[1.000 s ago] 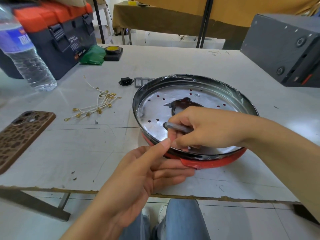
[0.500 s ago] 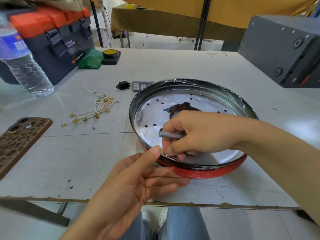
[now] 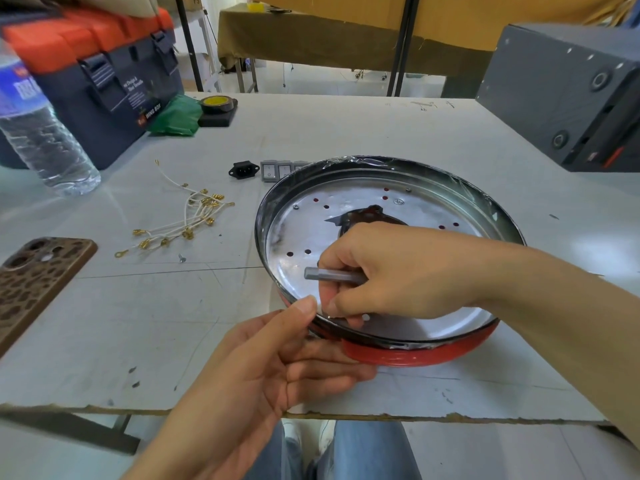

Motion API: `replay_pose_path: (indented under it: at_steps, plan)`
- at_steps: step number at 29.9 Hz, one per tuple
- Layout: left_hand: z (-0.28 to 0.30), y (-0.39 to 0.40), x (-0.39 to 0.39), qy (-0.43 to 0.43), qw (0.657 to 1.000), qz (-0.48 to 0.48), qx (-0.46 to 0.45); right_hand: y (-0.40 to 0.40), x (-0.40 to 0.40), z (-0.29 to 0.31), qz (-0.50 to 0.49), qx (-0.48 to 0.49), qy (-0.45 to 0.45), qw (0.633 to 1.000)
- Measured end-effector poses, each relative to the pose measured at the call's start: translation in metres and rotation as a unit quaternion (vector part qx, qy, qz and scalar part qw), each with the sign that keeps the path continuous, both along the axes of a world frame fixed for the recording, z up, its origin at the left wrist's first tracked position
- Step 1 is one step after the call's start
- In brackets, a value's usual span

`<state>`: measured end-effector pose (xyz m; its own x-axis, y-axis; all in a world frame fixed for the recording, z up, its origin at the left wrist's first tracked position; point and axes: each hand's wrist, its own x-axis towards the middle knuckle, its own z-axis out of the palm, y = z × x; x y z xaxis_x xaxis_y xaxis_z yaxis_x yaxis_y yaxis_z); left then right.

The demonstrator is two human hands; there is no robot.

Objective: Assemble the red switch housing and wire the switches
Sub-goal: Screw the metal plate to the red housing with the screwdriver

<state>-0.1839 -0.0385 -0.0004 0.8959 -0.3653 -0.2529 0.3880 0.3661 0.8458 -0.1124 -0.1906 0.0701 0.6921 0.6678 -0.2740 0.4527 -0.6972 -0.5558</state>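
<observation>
Right hand [image 3: 391, 271] curled round grey tool [image 3: 332, 276], lying sideways, pointing left inside red pan [image 3: 415, 355]. Left hand [image 3: 277, 368] loose, thumb touching near rim.

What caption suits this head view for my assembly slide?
Right hand holds a hex bit inside the round red housing; left hand steadies its rim.

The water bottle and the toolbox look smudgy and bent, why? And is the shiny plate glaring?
In the head view, the water bottle and toolbox sit at the wide-angle picture's edge, so they look stretched, leaning and a little blurred; the middle is sharp. The shiny plate inside the red housing reflects soft light, and so does the table, neither strongly enough to hide anything.
</observation>
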Motion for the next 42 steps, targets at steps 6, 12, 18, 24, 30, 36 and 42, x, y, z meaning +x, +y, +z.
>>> replay_pose_path:
  at_steps: [6, 12, 18, 24, 30, 36, 42]
  plan:
    - [-0.001, -0.002, 0.000, 0.007, 1.000, -0.002, 0.013, -0.002, 0.000, 0.002, 0.021, -0.007, -0.011, 1.000]
    - [-0.002, 0.000, -0.001, 0.031, 0.999, 0.011, -0.003, -0.001, 0.002, 0.002, 0.044, -0.019, -0.028, 0.998]
    - [-0.001, 0.000, 0.000, 0.030, 1.000, 0.003, 0.001, -0.004, 0.009, 0.005, 0.036, -0.010, 0.015, 0.999]
    - [-0.001, 0.000, 0.001, 0.036, 0.999, 0.005, 0.005, -0.008, 0.010, 0.005, 0.022, 0.019, 0.048, 0.998]
    - [0.000, -0.006, 0.000, 0.037, 0.998, 0.038, 0.024, -0.004, 0.009, 0.003, 0.031, 0.010, 0.045, 0.998]
    - [0.000, -0.008, -0.001, 0.030, 0.998, 0.047, 0.031, -0.004, 0.010, 0.003, 0.030, 0.006, 0.047, 0.998]
    - [0.000, -0.009, -0.001, 0.023, 0.998, 0.051, 0.034, -0.005, 0.010, 0.001, 0.028, 0.011, 0.053, 0.998]
